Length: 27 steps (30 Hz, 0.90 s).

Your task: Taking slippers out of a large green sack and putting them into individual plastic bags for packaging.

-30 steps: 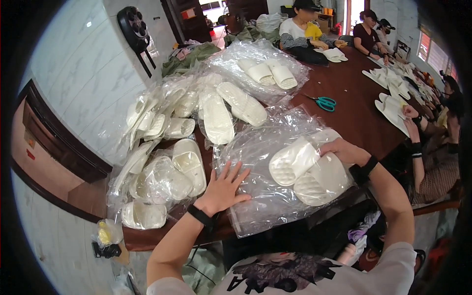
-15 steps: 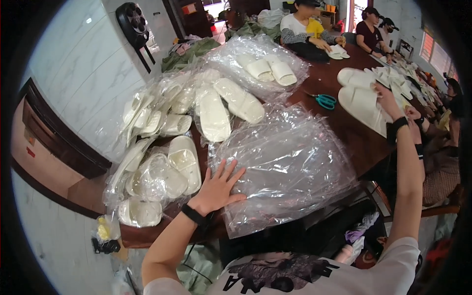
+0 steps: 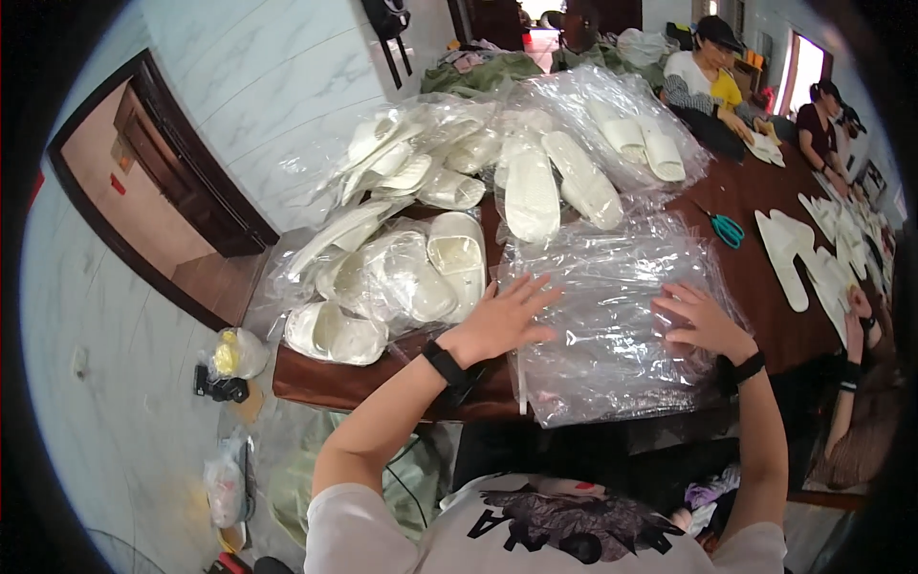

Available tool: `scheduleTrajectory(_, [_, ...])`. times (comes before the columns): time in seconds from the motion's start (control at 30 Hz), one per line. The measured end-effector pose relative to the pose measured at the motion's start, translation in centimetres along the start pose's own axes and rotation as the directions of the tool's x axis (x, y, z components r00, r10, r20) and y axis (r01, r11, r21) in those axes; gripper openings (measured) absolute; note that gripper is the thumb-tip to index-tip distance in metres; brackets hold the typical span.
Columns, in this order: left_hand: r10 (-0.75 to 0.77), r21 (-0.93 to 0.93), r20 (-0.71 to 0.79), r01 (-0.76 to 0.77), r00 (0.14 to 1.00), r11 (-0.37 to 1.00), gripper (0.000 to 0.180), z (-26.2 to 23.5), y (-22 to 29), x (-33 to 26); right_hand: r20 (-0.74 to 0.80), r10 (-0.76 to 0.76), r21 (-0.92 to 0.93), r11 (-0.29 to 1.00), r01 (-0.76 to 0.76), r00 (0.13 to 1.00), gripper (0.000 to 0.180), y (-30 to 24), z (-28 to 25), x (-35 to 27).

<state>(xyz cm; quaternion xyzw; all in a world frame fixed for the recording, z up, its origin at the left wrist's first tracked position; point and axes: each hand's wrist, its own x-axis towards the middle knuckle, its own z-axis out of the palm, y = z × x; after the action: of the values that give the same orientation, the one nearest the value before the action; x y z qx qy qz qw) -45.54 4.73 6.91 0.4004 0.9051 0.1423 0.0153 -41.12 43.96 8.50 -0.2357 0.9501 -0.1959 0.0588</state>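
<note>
A stack of clear plastic bags (image 3: 612, 335) lies flat at the front of the dark red-brown table. My left hand (image 3: 502, 316) rests on its left side, fingers spread. On the right side of the bags lies my right hand (image 3: 706, 323), also spread, with nothing in it. Close to my left hand is a heap of cream slippers in clear bags (image 3: 397, 277). Two bagged slippers (image 3: 564, 187) lie just beyond the stack. A loose pair of cream slippers (image 3: 798, 253) sits to the right of my right hand.
Teal-handled scissors (image 3: 727, 230) lie beyond my right hand. Another bagged pair (image 3: 636, 143) is at the table's far side. Several people work along the table; one co-worker's hand (image 3: 863, 304) is near the loose pair. A doorway (image 3: 167, 191) opens at left.
My right hand has left the loose slippers and come down onto the plastic bags. My left hand stays on the bags. The view has turned to the left.
</note>
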Motion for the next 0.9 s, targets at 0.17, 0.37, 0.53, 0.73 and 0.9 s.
scheduleTrajectory(0.17, [-0.127, 0.463, -0.457, 0.357, 0.880, 0.811, 0.067, -5.6, -1.7, -3.1, 0.036, 0.030, -0.072, 0.997, -0.027, 0.999, 0.066, -0.2, -0.1, -0.7])
scheduleTrajectory(0.37, [-0.540, 0.124, -0.420, 0.636, 0.729, 0.762, 0.028, -8.5, -9.8, -8.1, 0.004, -0.005, -0.091, 0.996, 0.005, 1.000, 0.064, -1.4, -0.4, 0.1])
scheduleTrajectory(0.53, [-0.722, -0.748, -0.531, 0.154, 0.443, 0.645, 0.010, -13.5, -6.7, -8.0, -0.011, 0.050, -0.005, 0.999, -0.050, 0.999, 0.063, 0.1, 0.0, -0.6])
scheduleTrajectory(0.73, [-0.682, -0.752, -0.604, -0.577, 0.412, 0.318, 0.006, -15.6, -1.8, -5.8, -0.024, 0.047, -0.095, 0.994, -0.049, 0.999, 0.061, -1.5, -0.4, -0.4])
scheduleTrajectory(0.9, [-0.682, -0.798, -0.527, -0.572, 0.508, 0.191, 0.019, -15.0, 4.0, -4.1, -0.184, -0.036, -0.208, 0.978, -0.003, 0.982, 0.055, -1.9, -1.5, -2.0])
